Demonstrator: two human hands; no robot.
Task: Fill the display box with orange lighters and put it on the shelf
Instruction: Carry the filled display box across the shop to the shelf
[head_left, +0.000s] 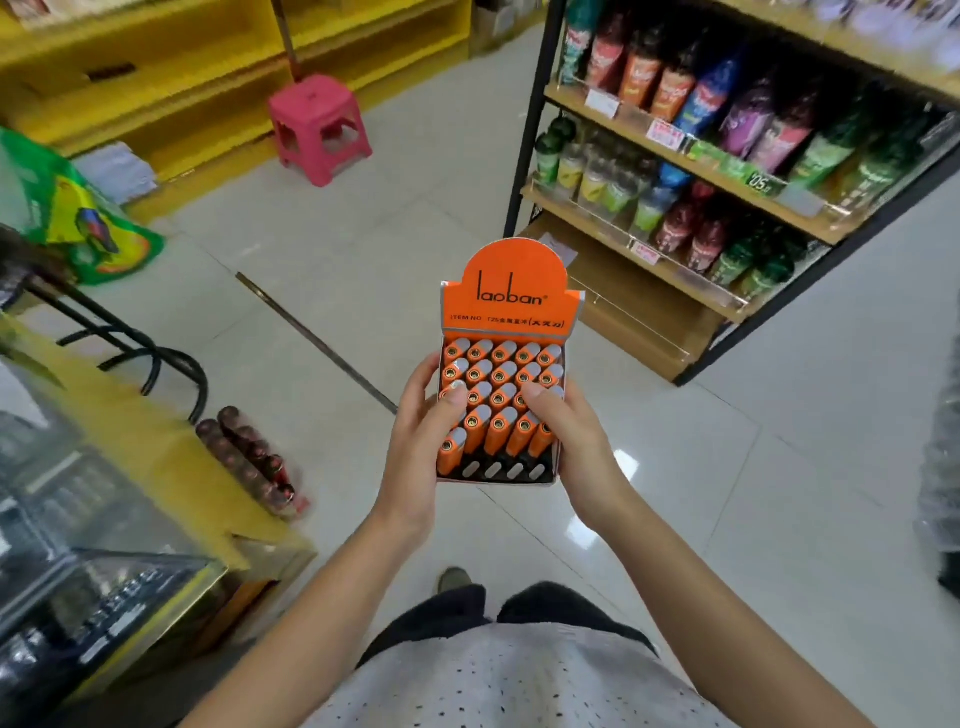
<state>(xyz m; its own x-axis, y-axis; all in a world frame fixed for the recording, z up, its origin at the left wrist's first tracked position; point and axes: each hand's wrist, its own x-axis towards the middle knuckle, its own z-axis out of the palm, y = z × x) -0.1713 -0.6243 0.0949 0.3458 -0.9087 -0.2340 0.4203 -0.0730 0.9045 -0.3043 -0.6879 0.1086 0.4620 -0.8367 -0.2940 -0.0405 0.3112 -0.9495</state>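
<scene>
An orange display box (511, 306) with a rounded "laoban" header card is held in front of me over the tiled floor. Several rows of orange lighters (501, 400) with silver tops stand in it; the nearest row shows empty dark slots. My left hand (421, 447) grips the box's left side, thumb resting on the lighters. My right hand (576, 441) grips the right side, thumb also on the lighters. A wooden shelf rack (675, 270) with a black frame stands ahead to the right.
The rack holds several coloured pouches and bottles. A pink plastic stool (319, 127) stands by yellow shelving (171, 88) at the back left. A glass counter (78, 545), bottles on the floor (249, 457) and a green bag (88, 213) are at the left.
</scene>
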